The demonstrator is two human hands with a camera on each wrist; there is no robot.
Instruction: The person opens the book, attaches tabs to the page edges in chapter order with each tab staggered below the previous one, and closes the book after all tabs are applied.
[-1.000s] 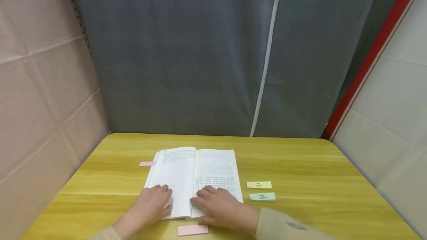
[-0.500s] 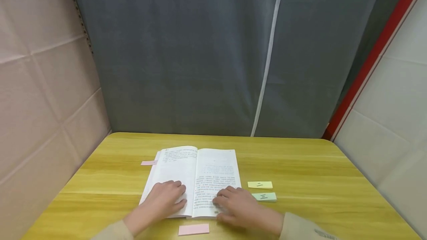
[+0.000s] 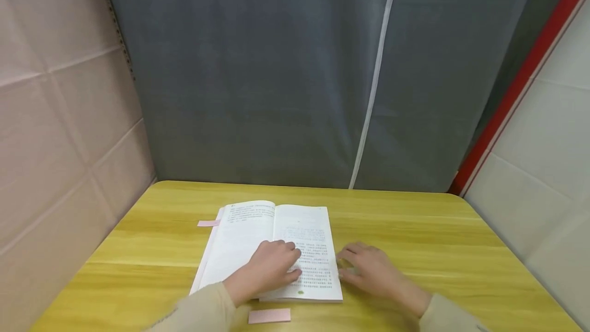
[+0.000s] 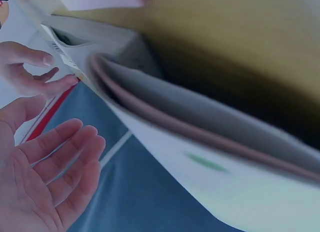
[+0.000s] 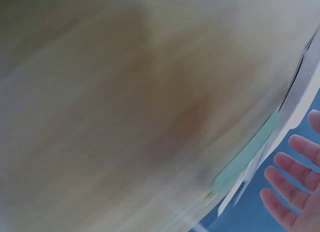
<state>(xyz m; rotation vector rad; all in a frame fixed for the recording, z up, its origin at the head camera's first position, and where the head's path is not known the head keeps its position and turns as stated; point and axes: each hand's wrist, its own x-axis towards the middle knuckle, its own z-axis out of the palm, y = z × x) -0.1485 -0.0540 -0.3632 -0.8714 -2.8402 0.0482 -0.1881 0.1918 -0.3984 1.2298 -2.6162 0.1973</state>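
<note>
- Lying spread on the yellow wood-grain table (image 3: 424, 229), the book (image 3: 244, 255) shows printed lines on both pages and a small green mark (image 3: 300, 292) near the right page's bottom edge.
- The left hand (image 3: 273, 263) is above the book's middle and right page, fingers loosely extended in a wide, relaxed spread; contact with the paper cannot be told.
- Just beside the book's right edge is the right hand (image 3: 369, 268), its fingers apart and relaxed, gripping nothing; a green slip (image 5: 245, 154) shows near the book in the right wrist view.
- A pink tab (image 3: 209, 223) sticks out at the book's left edge, and a loose pink slip (image 3: 269, 315) lies just before its near edge.
- Behind the table hangs a dark grey curtain (image 3: 258, 81).
</note>
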